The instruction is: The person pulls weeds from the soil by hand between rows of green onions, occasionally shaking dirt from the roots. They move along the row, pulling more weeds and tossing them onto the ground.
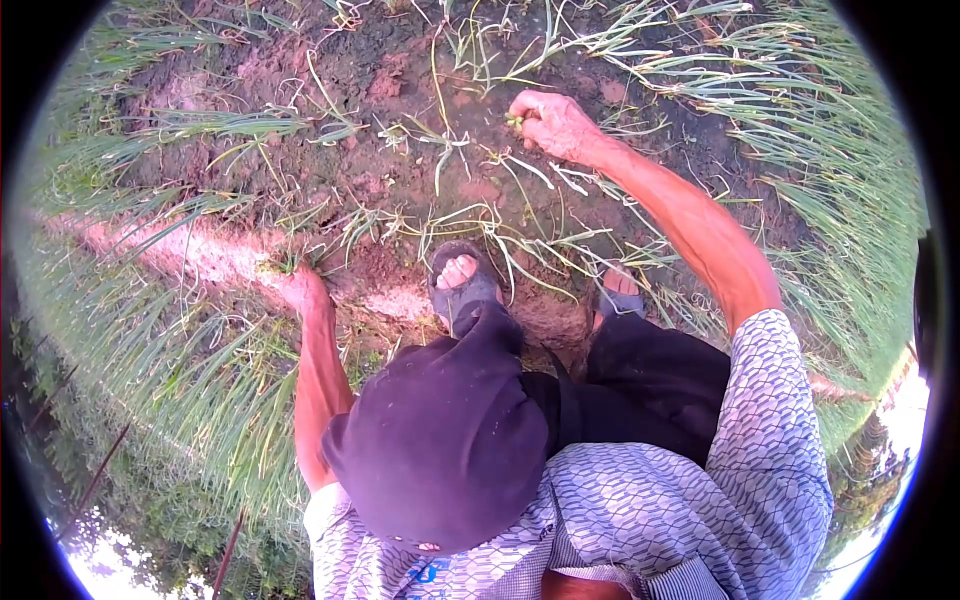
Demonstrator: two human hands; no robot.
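Observation:
My right hand [558, 127] is stretched out over the dark soil, its fingers pinched on a small green weed [515, 121]. Low on the left, my left hand [302, 288] is closed near the pale soil ridge, with a tuft of green weeds [283, 263] at its fingertips. Glare blurs those fingers in part. Thin, bent onion-like plants [440, 140] lie loosely over the soil between my hands.
Dense rows of upright green onion-like leaves [800, 100] stand on the right, and more [190, 400] at the left. My sandalled feet [463, 275] rest at the bed's edge, below drooping leaves. My dark-trousered knee [440, 440] is bent between my arms.

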